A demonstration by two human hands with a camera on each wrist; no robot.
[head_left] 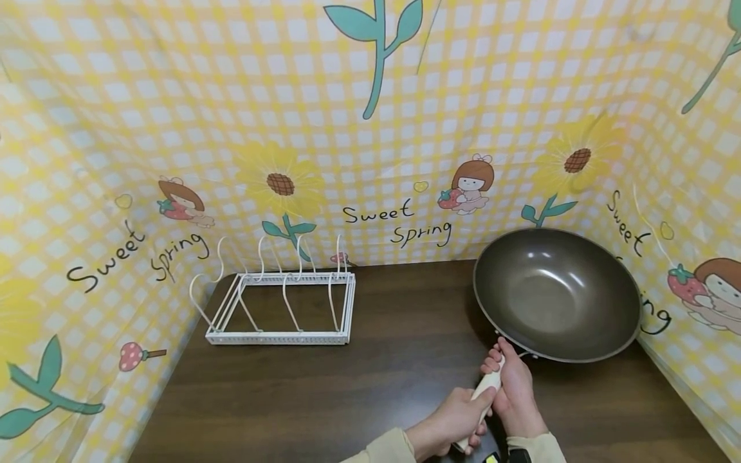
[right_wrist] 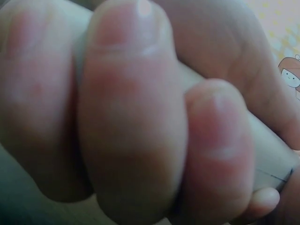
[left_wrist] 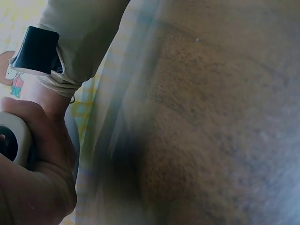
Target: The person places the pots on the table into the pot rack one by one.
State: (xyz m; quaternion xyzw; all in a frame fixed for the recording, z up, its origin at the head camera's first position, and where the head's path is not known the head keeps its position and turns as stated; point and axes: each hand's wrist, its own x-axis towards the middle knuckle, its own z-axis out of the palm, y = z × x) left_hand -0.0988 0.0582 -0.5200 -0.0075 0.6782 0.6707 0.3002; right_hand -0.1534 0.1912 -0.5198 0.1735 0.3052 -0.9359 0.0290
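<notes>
A dark wok with a cream handle is at the right in the head view, its inside facing up and towards me. My right hand grips the handle close to the pan. Lower down, near the handle's end, my left hand holds it too. In the right wrist view the right fingers curl round the handle. The left wrist view shows the handle's looped end beside the left hand. Whether the wok's base touches the table cannot be told.
A white rack with several upright curved wire dividers stands at the left on the dark wooden table. Yellow checked cloth printed with flowers and figures hangs behind and at both sides, close to the wok's right rim.
</notes>
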